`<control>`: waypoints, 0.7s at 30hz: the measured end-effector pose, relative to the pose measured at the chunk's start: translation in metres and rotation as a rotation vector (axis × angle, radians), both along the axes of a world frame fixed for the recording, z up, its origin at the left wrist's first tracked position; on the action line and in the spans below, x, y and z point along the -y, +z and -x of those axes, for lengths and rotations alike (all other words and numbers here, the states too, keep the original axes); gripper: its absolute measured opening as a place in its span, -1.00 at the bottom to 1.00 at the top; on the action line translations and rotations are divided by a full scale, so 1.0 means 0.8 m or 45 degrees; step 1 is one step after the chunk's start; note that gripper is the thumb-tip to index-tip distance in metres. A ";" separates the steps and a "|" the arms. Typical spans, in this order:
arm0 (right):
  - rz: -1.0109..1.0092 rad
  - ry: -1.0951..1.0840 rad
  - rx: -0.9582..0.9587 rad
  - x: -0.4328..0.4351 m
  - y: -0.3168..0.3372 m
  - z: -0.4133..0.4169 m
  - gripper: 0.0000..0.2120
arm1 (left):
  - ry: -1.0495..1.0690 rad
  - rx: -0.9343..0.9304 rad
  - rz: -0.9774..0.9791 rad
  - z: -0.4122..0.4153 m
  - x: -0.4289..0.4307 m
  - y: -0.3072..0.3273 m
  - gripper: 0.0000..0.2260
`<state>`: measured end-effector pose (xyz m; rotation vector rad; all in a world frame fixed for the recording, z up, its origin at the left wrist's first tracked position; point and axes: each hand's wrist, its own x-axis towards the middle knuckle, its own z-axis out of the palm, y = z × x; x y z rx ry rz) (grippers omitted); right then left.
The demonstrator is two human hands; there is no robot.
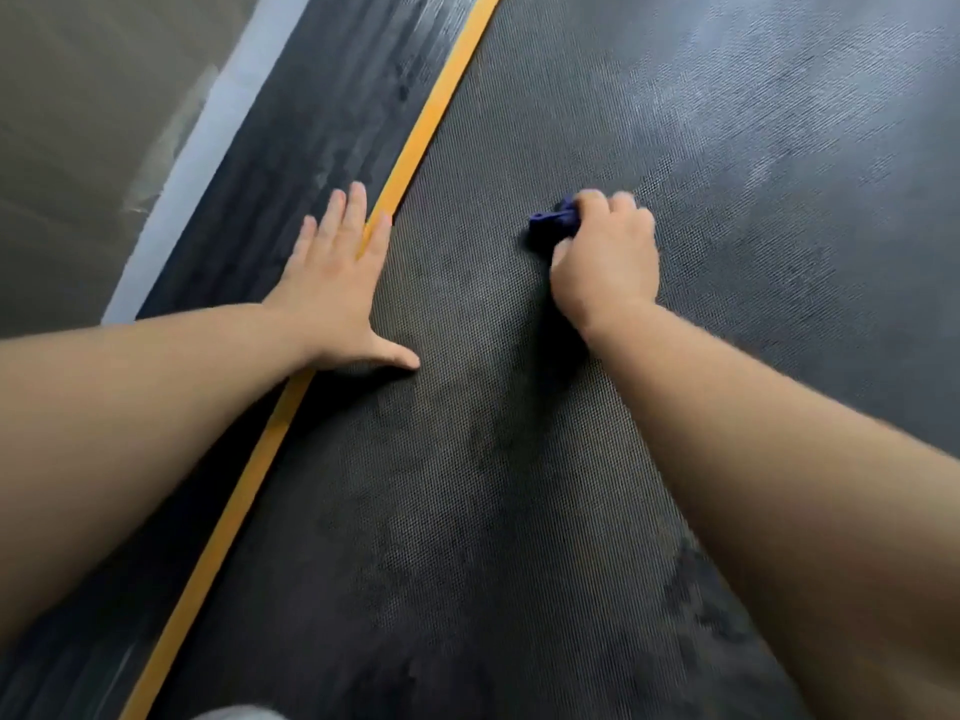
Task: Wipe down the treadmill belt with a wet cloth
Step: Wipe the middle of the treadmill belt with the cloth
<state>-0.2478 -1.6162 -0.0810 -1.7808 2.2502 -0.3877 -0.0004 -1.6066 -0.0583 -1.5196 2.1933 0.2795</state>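
Two bare forearms lay extended over the dark, woven-textured treadmill belt (467,511); the left hand (332,293) rested flat with fingers spread across the yellow edge strip (415,148) and the black ribbed side rail (311,137), while the right hand (605,262) was fisted round a small bunched blue-purple cloth (553,226) pressed to the belt about mid-width. Judged risks: the belt could slide under the bracing left palm and upset balance, and so tightly wadded a cloth could leave unwiped bands. The belt showed darker, damp-looking patches nearby and pale greyish streaks farther off
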 end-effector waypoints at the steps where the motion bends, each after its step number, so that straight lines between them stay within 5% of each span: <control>1: -0.016 0.043 0.026 -0.004 0.002 -0.003 -0.68 | 0.005 0.004 0.005 -0.001 0.001 -0.001 0.34; 6: 0.028 0.662 0.081 -0.114 -0.008 -0.030 -0.71 | 0.009 -0.011 0.019 -0.003 0.000 -0.002 0.33; 9: 0.102 0.833 0.035 -0.092 -0.016 -0.022 -0.71 | 0.003 -0.005 0.036 -0.002 -0.002 -0.004 0.33; 16: 0.040 0.138 -0.013 0.013 -0.001 -0.014 -0.74 | 0.008 0.032 0.039 0.005 -0.001 0.002 0.33; 21: 0.040 0.639 0.040 -0.078 -0.006 -0.042 -0.79 | 0.034 0.021 0.020 0.005 -0.001 0.006 0.33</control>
